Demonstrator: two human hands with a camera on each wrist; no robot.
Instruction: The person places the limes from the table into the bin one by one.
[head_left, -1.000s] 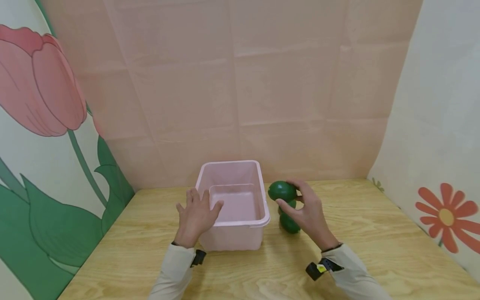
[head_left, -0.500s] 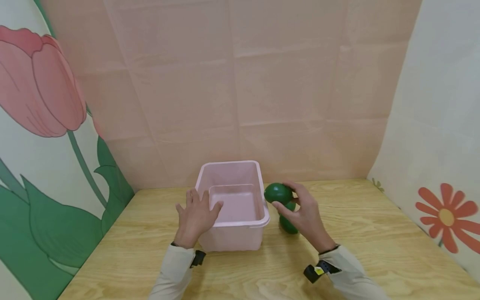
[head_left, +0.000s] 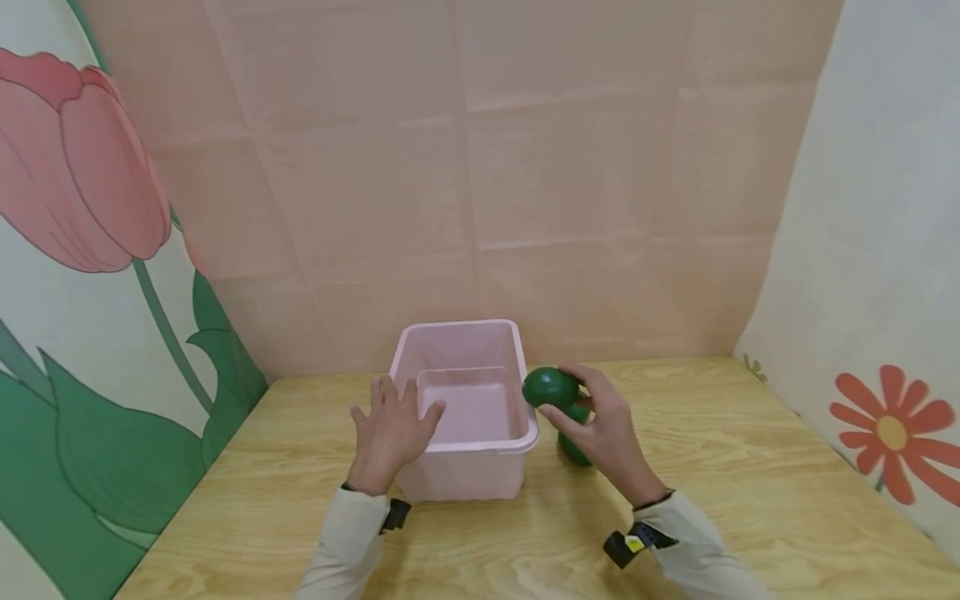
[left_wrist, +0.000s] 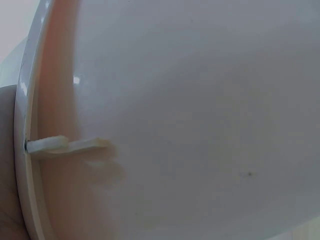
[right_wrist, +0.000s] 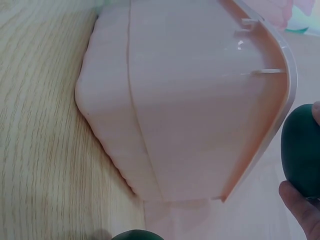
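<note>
A pale pink plastic bin [head_left: 465, 475] stands on the table, its inside bare in the head view. My left hand [head_left: 392, 433] lies with spread fingers over the bin's near left corner, the rim right beside it in the left wrist view. My right hand [head_left: 603, 425] pinches a glossy dark green oval fruit [head_left: 550, 387] between thumb and fingers. That fruit is held up at the bin's right rim and overlaps it in the head view. Below my right hand, more green fruit [head_left: 574, 450] shows beside the bin, partly hidden by the hand and the held piece.
The wood-grain table [head_left: 247, 500] runs out to both sides of the bin. A plain pinkish cloth backdrop [head_left: 480, 183] rises behind it. Flower-printed panels stand at the left [head_left: 82, 175] and right [head_left: 892, 250].
My right hand has moved left and slightly down with the green fruit, from above the other fruit to the bin's right rim. The left hand stays in place.
</note>
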